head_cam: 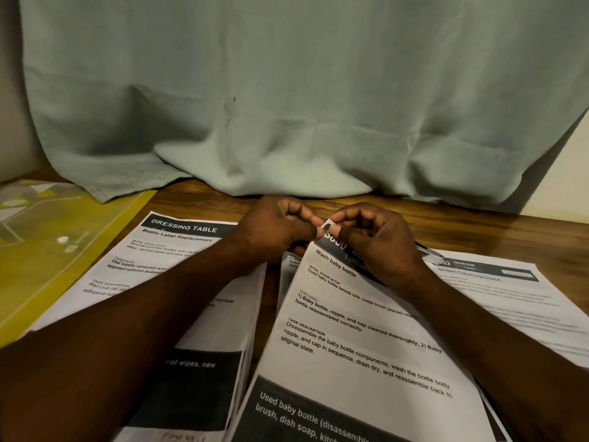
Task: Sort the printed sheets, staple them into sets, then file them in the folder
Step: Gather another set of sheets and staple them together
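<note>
**Both hands pinching the far corner of the middle sheet**

Head view. Three lots of printed paper lie side by side on the wooden table (478, 228). The left pile (181, 240) is headed "DRESSING TABLE". The middle sheet (350, 346) is titled "Wash baby bottle". The right pile (510, 301) carries a heading that is blurred but seems to read "Screen Cleaning Check".

The middle sheet lies topmost on other pages, between the two piles, and its right edge overlaps the right pile. Its long axis runs near to far, with the far end leaning a little to the right. The dark heading band points away from the person and the dark footer block lies at the near edge. The lines of print slope down toward the right.

The left hand (277, 231) and the right hand (376, 240) meet at the sheet's far left corner. The fingers of both are curled, and thumb and fingertips nip that corner from either side. The left forearm crosses the left pile.

A small metal piece (428, 251) shows just right of the right hand, mostly hidden, and what it is cannot be told. A yellow folder (63, 250) lies at far left, touching the left pile's edge. A grey-green cloth (287, 106) hangs along the far side, its hem resting on the table.
</note>
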